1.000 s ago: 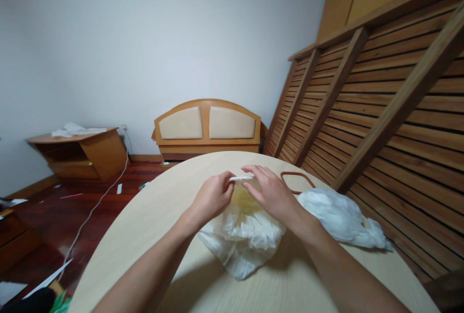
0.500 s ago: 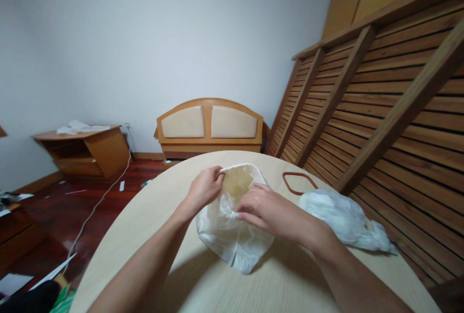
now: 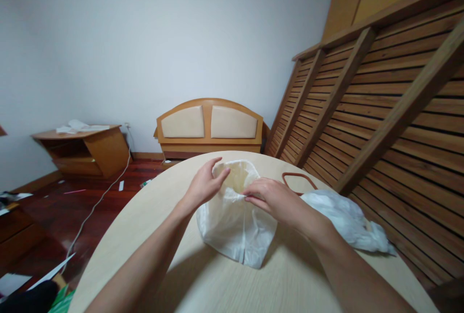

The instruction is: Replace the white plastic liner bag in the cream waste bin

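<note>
A small bin with a thin white plastic bag [image 3: 235, 235] drawn over it stands on the round table in front of me; its yellowish inside shows through the opening. My right hand [image 3: 266, 194] pinches the bag's edge at the near right of the rim. At the left of the rim is my left hand [image 3: 210, 182], its thumb and fingers spread apart around the edge without a grip. A brown rounded-square ring [image 3: 299, 174] lies on the table beyond my right hand, partly hidden by it. Beside my right forearm rests a crumpled bundle of white plastic bags [image 3: 348, 221].
The pale round table [image 3: 134, 231] carries these things. Behind it stands a padded headboard [image 3: 208, 122]. Slatted wooden panels [image 3: 362, 110] lean at the right. A low cabinet [image 3: 87, 151], a white cable [image 3: 96, 209] and scattered papers are on the left.
My left hand has opened off the bag's edge, fingers spreading. My right hand has shifted slightly right, still pinching the bag, and the bag's lower front has swung right.
</note>
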Available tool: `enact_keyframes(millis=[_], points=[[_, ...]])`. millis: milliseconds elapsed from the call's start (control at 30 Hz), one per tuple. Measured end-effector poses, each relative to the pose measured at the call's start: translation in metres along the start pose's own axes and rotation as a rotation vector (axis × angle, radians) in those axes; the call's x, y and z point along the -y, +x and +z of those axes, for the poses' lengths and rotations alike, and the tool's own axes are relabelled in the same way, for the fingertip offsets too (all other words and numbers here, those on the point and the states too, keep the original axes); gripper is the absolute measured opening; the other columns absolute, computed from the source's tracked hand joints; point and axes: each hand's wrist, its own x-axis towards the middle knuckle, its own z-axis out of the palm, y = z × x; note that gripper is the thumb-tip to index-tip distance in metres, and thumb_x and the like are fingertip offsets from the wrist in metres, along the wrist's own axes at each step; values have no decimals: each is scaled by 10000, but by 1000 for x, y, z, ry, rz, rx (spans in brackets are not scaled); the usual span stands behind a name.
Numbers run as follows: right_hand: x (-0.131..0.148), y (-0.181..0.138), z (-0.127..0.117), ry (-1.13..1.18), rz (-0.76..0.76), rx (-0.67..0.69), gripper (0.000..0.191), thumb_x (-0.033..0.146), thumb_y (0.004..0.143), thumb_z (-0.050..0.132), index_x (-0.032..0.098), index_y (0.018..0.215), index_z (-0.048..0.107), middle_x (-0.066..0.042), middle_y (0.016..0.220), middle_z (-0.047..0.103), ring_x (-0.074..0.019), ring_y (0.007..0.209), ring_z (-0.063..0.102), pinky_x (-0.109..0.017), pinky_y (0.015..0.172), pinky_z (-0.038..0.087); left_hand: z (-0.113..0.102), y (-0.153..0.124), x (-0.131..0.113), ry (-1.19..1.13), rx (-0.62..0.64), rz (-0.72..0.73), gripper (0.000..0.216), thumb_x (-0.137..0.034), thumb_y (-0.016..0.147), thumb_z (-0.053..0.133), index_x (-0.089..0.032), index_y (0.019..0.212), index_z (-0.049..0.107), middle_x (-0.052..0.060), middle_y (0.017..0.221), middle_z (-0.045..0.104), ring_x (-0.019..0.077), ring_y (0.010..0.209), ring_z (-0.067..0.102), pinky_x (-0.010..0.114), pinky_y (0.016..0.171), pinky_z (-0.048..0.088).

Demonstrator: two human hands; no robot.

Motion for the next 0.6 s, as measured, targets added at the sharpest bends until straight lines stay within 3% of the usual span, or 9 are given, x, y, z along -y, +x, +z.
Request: enact_keyframes(millis=[133, 233, 367, 467, 600], points=[[-3, 4, 8, -40, 70, -91, 191, 226, 975, 604, 222, 1082, 762, -68, 1069, 787, -234, 984, 722, -347, 880, 509, 5, -7, -9, -18, 51, 142, 529, -481, 923, 609, -178, 1356, 582, 174, 1542, 465, 300, 1444, 428, 500, 1200, 312], [-3, 7, 12, -92, 83, -142, 188, 211, 969, 605, 223, 1068, 763, -65, 1036, 791, -239, 953, 725, -372, 889, 500, 8, -11, -11, 28, 108, 265, 377, -452, 929, 616, -210, 1211, 673, 142, 1515, 500, 302, 1458, 401, 538, 1206, 293], [-4, 8, 14, -110, 81, -192, 199, 227, 985, 589, 259, 1093, 753, -47, 1052, 795, -231, 983, 724, -428, 997, 439, 8, -10, -5, 166, 118, 504, 234, -409, 952, 589, -223, 884, 714, 86, 1127, 732, 295, 1373, 478, 537, 1197, 289], [-3, 8, 13, -125, 95, -186, 183, 244, 986, 592, 246, 1068, 756, -49, 1044, 796, -238, 992, 721, -421, 989, 436, 5, -8, 0, 294, 122, 569, 317, -422, 969, 551, -210, 763, 666, 86, 876, 727, 284, 1163, 601, 491, 1120, 372], [3, 6, 6, -154, 101, -121, 166, 257, 976, 610, 240, 1027, 768, -51, 1003, 798, -244, 945, 723, -367, 878, 473, -1, -8, 1, 404, 186, 637, 397, -455, 988, 487, -203, 719, 636, 92, 793, 679, 254, 941, 620, 398, 934, 470]])
